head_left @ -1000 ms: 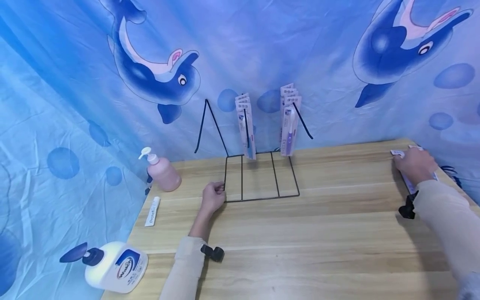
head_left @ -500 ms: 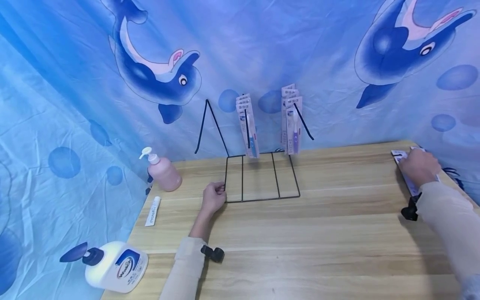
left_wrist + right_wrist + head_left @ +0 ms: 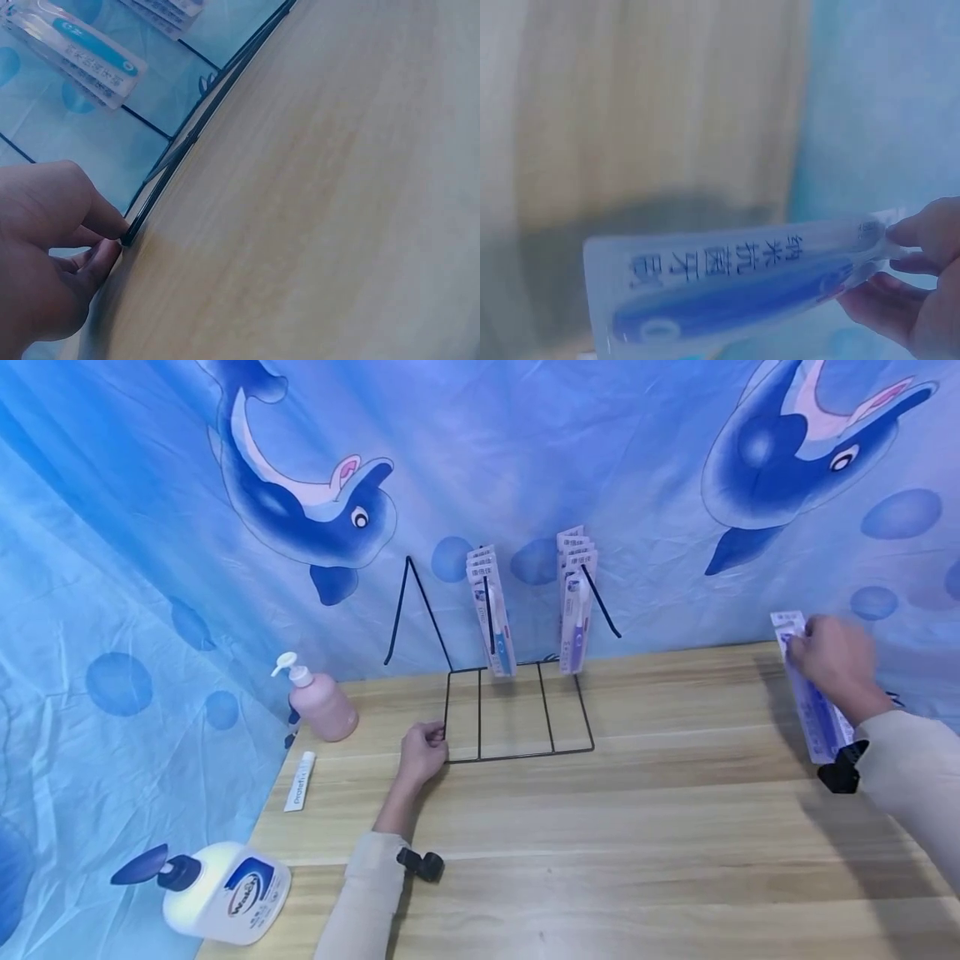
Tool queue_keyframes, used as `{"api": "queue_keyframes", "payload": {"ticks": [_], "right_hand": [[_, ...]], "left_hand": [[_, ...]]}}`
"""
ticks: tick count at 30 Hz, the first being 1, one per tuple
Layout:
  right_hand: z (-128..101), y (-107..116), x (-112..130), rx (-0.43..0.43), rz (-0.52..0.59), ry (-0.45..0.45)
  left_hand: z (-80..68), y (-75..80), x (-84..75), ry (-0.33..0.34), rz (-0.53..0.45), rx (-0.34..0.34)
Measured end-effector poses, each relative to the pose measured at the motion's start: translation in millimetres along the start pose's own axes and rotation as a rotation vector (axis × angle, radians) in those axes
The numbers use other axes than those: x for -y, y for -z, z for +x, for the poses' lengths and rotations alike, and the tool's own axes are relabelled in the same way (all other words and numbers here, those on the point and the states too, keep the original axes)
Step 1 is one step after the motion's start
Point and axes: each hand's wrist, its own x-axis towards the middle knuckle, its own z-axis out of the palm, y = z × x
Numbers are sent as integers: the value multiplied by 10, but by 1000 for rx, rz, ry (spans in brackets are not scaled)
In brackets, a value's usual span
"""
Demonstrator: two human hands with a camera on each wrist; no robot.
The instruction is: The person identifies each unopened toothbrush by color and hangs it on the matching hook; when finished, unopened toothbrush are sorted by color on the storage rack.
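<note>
Backdrop: a blue cloth with dolphins [image 3: 315,510] hangs behind the tabletop and also on its left side.
Tabletop: the wooden tabletop [image 3: 600,852] has much bare room in the middle and at the front; its back edge meets the cloth, and its left edge is near the two bottles.
Wire rack: the black wire rack [image 3: 517,714] stands at the back middle of the tabletop, and its flat base frame lies on the wood. Three prongs point up; two of them carry hanging toothbrush packs [image 3: 573,602], the left prong is bare.
Soap bottles: a white pump bottle [image 3: 225,893] lies at the front left corner; a pink pump bottle [image 3: 318,702] stands at the back left, well apart from the rack.
Tube: a small white tube [image 3: 300,781] lies near the left edge, between the two bottles.
Toothbrush pack: the pack [image 3: 735,281] is long and flat, clear plastic with a blue brush and printed characters inside. It is lifted above the right back corner of the tabletop, tilted.
Right hand: the right hand [image 3: 832,652] pinches the pack at one end, grip narrow.
Left hand: the left hand [image 3: 52,255] pinches the front left corner of the rack base, fingers curled.
</note>
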Motion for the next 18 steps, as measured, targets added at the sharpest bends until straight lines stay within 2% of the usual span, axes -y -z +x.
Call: {"api": "queue_keyframes", "payload": {"ticks": [7,14,18], "right_hand": [[-123,249,659,-120,18,141],[-435,272,1306,-365,71,383],[-679,278,1604,-428,121,494]], "left_hand": [[-1,15,11,-1,-3,10],[-10,17,0,-9,-3,-1],[-21,18,-8,-10,-4,7]]}}
